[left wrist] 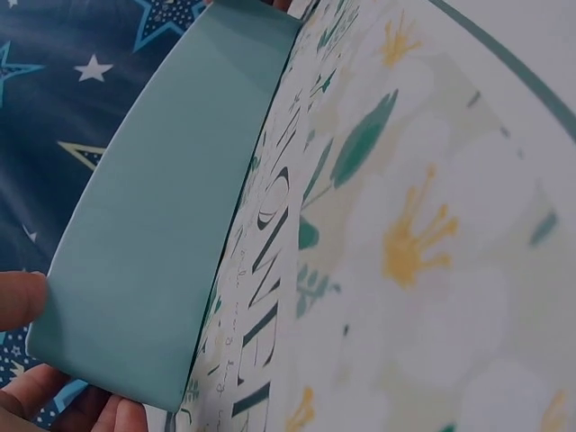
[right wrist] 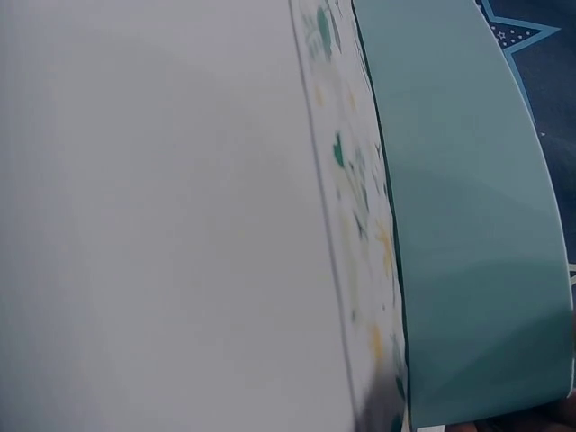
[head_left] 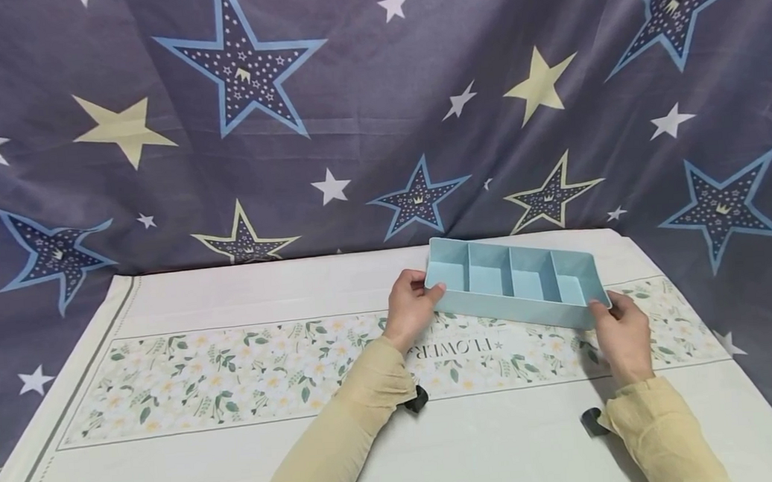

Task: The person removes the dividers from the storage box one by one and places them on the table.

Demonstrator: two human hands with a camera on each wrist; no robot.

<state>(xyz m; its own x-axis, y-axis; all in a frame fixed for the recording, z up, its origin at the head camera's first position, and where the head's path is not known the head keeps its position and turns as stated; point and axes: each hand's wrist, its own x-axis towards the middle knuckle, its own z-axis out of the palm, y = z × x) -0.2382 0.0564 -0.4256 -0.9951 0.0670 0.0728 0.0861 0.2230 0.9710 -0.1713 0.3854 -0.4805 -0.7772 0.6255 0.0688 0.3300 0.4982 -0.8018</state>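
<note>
A light blue storage box point(head_left: 512, 308) with a row of several compartments is held between both hands, angled with its right end closer to me. My left hand point(head_left: 412, 308) grips its left end, thumb over the front rim and fingers round the end wall. At the right end, my right hand point(head_left: 622, 333) holds the corner with the thumb on the front edge. No items show inside the compartments. In the left wrist view the long side of the box point(left wrist: 153, 207) faces the camera, and fingers point(left wrist: 76, 400) curl at its end. The right wrist view shows the same smooth side point(right wrist: 477, 216).
A white tablecloth point(head_left: 194, 478) covers the table, with a printed flower band point(head_left: 234, 378) running across it beneath the box. Behind the table hangs a dark curtain point(head_left: 361, 71) patterned with stars. Black straps point(head_left: 416, 399) sit at the wrists.
</note>
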